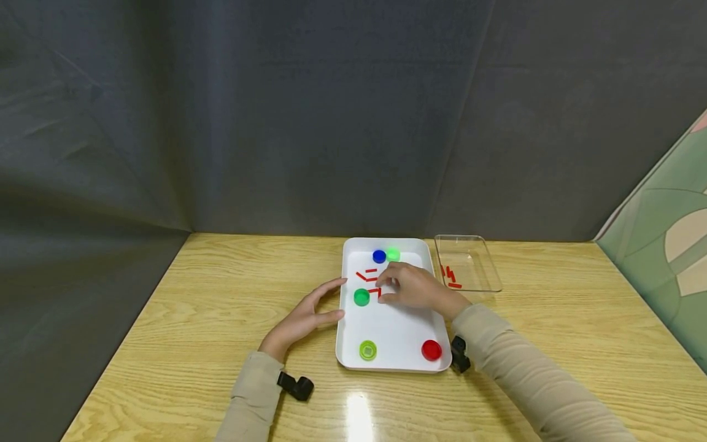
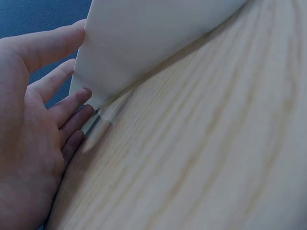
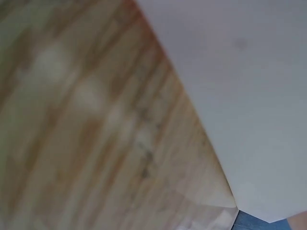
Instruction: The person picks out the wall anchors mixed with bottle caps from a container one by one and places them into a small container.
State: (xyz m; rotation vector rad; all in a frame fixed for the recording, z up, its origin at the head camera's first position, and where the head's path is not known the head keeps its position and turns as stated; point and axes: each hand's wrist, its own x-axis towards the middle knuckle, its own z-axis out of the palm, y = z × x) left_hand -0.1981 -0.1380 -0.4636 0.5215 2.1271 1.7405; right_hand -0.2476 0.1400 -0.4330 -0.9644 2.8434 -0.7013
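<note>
A white tray (image 1: 409, 325) lies on the table with several short red sticks (image 1: 371, 271) in its upper left part. My right hand (image 1: 414, 286) reaches over the tray from the right, its thumb and index finger bent around an upright-lying red stick (image 1: 379, 293), which shows between their tips. Just left of that stick is a green round cap (image 1: 361, 297). My left hand (image 1: 301, 319) is at the tray's left side, thumb and fingers spread. In the left wrist view, the fingertips of the left hand (image 2: 43, 110) meet the tray's edge (image 2: 124, 48). The right wrist view leaves the right fingers hidden.
A clear plastic box (image 1: 469, 261) with several red sticks (image 1: 450, 274) stands right of the tray. Also in the tray are blue (image 1: 379, 256), light green (image 1: 393, 254), yellow-green (image 1: 367, 350) and red (image 1: 431, 350) caps. A dark curtain (image 1: 331, 123) hangs behind the wooden table (image 1: 193, 344).
</note>
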